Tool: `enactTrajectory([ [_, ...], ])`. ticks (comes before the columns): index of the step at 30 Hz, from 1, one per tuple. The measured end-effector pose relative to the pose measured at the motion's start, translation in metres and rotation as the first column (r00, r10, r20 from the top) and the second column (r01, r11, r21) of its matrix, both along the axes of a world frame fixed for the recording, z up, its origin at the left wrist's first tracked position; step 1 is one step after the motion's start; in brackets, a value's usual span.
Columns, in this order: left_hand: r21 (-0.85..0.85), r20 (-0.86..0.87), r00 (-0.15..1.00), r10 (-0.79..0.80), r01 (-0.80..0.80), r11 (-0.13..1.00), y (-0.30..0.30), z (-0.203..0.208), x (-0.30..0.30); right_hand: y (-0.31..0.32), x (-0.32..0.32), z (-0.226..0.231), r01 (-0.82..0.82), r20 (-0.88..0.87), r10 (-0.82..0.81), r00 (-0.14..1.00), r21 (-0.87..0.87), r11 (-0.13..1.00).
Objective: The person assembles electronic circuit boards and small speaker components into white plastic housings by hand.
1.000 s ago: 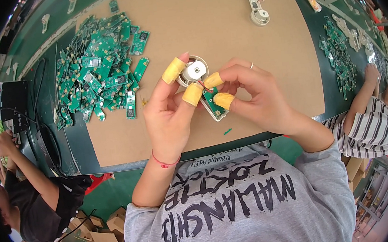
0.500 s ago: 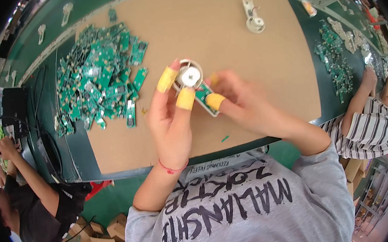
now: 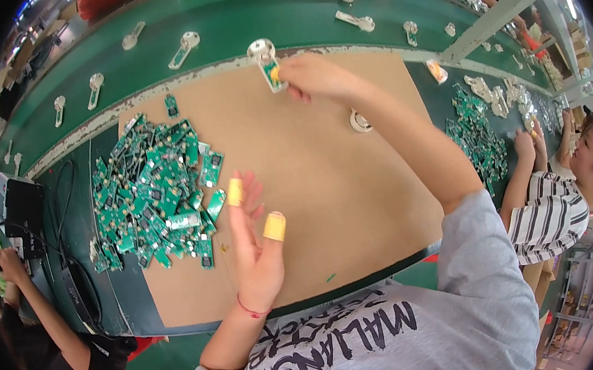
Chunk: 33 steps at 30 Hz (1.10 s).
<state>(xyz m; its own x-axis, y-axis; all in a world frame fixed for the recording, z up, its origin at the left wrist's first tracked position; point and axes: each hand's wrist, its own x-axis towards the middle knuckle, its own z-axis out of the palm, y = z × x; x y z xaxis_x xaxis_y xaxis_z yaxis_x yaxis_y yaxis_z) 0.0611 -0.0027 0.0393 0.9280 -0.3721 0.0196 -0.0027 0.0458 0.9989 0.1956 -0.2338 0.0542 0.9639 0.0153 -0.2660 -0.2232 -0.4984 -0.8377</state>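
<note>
At the far edge of the brown sheet (image 3: 347,194), the right hand (image 3: 314,76) has the casing (image 3: 262,55), its grip clamped on the narrow end at the right side; whether the casing hangs free or touches the white ledge (image 3: 207,71) is hard to tell from this angle. The left hand (image 3: 253,243) is over the sheet near the board pile (image 3: 154,191), thumb and fingers apart with nothing between them.

The casing should handle as light and stiff, probably smooth enough to slide a little. The long side rims look the best place to pinch; the green board (image 3: 268,68) seems the fragile part, so pressure is better kept off its face.

It is off-white, with a round, cup-like end pointing away from the person and a narrow arm toward them, the board lying in that arm. Similar casings (image 3: 184,49) lie on the green strip (image 3: 244,11) beyond.
</note>
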Motion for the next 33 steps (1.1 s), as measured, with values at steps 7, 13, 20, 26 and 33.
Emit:
enactTrajectory([
  [7, -0.019, -0.008, 0.995, -0.097, 0.097, 0.995, -0.006, -0.007, 0.003, -0.065, 0.126, -0.05, 0.098, 0.082, -0.058, 0.995, -0.655, 0.75],
  [13, 0.021, 0.014, 0.996, -0.085, 0.085, 0.996, 0.002, -0.002, 0.007, -0.118, 0.101, -0.054, 0.821, 0.824, -0.185, 0.535, -0.456, 0.344],
  [20, 0.054, 0.028, 0.994, -0.104, 0.103, 0.993, 0.001, 0.0, 0.007, -0.17, 0.129, -0.082, 0.587, 0.45, -0.388, 0.805, -0.701, 0.405],
  [26, 0.379, 0.316, 0.916, -0.248, 0.118, 0.918, 0.001, -0.003, 0.011, -0.147, 0.102, -0.048, 0.337, 0.329, -0.308, 0.893, -0.034, 0.941],
  [33, 0.644, 0.738, 0.622, -0.263, -0.529, 0.553, 0.013, -0.013, 0.068, -0.029, -0.049, 0.011, -0.087, 0.099, 0.077, 0.992, 0.096, 0.992],
])
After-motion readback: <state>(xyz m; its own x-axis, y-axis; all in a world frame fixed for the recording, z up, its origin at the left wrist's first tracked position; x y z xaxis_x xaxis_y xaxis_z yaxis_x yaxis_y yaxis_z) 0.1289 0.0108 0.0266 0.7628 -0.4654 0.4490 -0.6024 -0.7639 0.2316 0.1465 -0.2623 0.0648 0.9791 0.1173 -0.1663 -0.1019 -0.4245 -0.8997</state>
